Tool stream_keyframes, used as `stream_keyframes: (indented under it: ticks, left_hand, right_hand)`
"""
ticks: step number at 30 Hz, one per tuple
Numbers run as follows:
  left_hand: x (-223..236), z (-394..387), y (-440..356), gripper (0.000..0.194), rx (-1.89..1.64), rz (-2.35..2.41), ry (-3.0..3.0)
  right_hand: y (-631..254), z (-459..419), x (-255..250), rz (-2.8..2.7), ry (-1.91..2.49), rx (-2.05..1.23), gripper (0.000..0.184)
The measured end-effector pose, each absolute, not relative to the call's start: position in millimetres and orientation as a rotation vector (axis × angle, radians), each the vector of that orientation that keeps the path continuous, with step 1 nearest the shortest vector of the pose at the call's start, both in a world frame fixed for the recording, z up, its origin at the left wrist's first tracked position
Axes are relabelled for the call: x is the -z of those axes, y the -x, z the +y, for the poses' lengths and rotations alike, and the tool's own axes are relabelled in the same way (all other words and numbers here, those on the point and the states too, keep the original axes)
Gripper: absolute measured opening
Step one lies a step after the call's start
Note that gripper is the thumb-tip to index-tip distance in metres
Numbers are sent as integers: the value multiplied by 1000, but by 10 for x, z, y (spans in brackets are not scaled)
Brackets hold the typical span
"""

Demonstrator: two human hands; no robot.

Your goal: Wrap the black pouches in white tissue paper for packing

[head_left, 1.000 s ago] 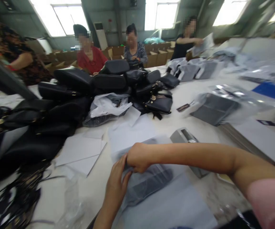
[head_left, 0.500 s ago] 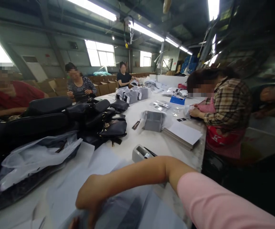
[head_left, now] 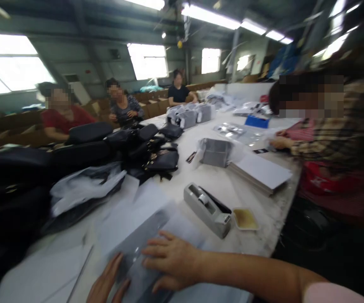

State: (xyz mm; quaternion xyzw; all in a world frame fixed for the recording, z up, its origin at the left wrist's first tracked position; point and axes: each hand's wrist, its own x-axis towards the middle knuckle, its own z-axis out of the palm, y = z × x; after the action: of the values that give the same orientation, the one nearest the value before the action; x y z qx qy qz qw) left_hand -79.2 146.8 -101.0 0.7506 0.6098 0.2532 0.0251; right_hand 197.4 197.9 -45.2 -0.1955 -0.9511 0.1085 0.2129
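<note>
A dark flat item wrapped in thin, translucent whitish sheeting lies on the table in front of me. My right hand rests on top of it, palm down with fingers spread. Along its near left side is my left hand, fingers stretched out and thumb apart, partly cut off by the lower edge. What is inside the wrapping cannot be made out. White sheets spread beneath and behind it. Just beyond my right hand stands a grey tape dispenser with a roll in it.
Black bags are heaped on the left, beside a clear plastic bag. A shallow dish sits right of the dispenser. Farther back are a board stack and a wrapped grey package. Several co-workers sit or stand around the table.
My right arm has drawn back from across the wrapped item, and that hand now lies flat on it. My left hand shows more. The camera view has turned left, revealing the dish.
</note>
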Motion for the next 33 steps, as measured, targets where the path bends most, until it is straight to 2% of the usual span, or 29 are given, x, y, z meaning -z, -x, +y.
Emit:
stream_keyframes:
  ticks: [3, 5, 8, 12, 16, 18, 22, 26, 28, 33]
  left_hand:
    - [494, 1228, 587, 50, -739, 1949, -2225]
    - [230, 1174, 470, 41, -747, 2102, -2169]
    - [2, 1084, 212, 37, -830, 2310, -2146]
    - [121, 958, -254, 44, -659, 2160, -2277]
    - [523, 969, -413, 75, -405, 2057, -2286]
    - [624, 989, -364, 83, -407, 2003, -2245]
    - [505, 952, -208, 72, -752, 1820, -2014]
    - [310, 806, -88, 52, -1232, 1946, -1584]
    - [274, 728, -55, 48, -1256, 2044, -1533]
    - [237, 700, -95, 49, -953, 2146, -1937]
  right_hand:
    - [-2103, 1816, 534, -2653, 630, -460, 69]
    - [-2101, 1841, 583, -2650, 632, -472, 66]
    - [-2055, 1879, 615, -2656, 583, -421, 63]
    - [-2075, 1866, 612, -2648, 553, -325, 61]
    - [-2172, 1829, 661, -2666, 561, -260, 63]
    - [-2232, 1795, 692, -2686, 569, -266, 71]
    - [-2307, 1746, 748, -2714, 595, -253, 86]
    - [-2300, 1768, 833, -2709, 589, -150, 87]
    - [-2288, 1791, 870, -2694, 586, -64, 86]
    - [-2260, 1825, 803, -2705, 566, -6, 86]
